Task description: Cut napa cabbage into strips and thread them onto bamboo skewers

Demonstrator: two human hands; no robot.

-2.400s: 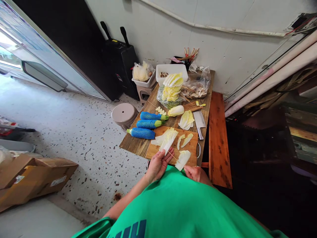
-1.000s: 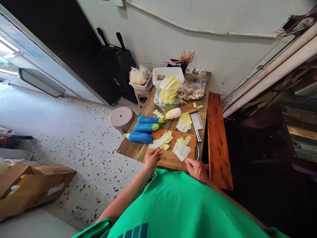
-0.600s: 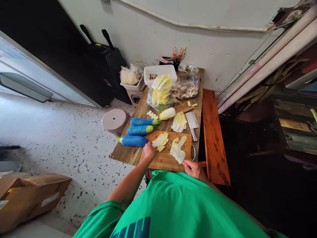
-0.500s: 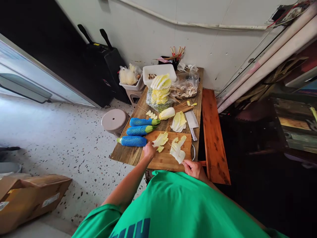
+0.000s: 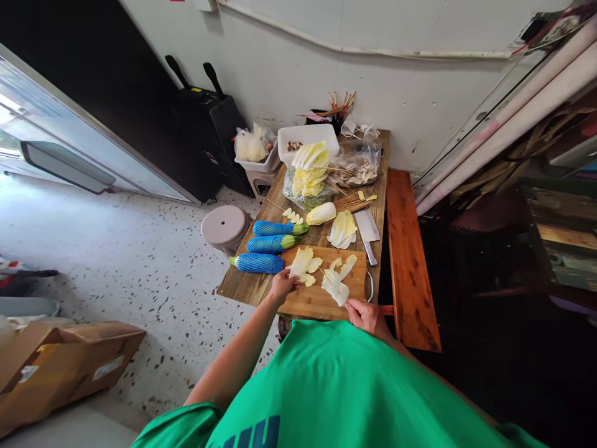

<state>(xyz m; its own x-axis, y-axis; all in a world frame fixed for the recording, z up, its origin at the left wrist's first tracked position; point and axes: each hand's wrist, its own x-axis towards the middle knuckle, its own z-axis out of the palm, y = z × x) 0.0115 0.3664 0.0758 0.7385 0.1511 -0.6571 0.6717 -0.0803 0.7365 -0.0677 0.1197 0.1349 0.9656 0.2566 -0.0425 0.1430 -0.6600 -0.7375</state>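
My left hand [image 5: 283,285] pinches the lower edge of a loose napa cabbage leaf [image 5: 305,262] over the wooden cutting board [image 5: 298,304]. My right hand [image 5: 366,316] is closed at the white end of a second, folded cabbage leaf [image 5: 336,285]. A thin skewer tip pokes out at that leaf's upper left; whether my fingers grip the skewer or the stem I cannot tell. Just beyond the board lie a small pile of cabbage leaves [image 5: 342,230], a small cabbage heart [image 5: 321,213] and a cleaver [image 5: 367,227].
Zucchini in blue netting [image 5: 259,263] lie left of the board. Farther back are bundled skewers [image 5: 351,203], stacked cabbage pieces [image 5: 310,168], a white tub [image 5: 285,138] and bagged mushrooms [image 5: 359,168]. A stool [image 5: 224,225] stands left, a wooden bench [image 5: 410,267] right.
The view has shifted slightly, moving the table a little to the right in the picture. My left hand has shifted slightly with its leaf. Both hands keep their holds.
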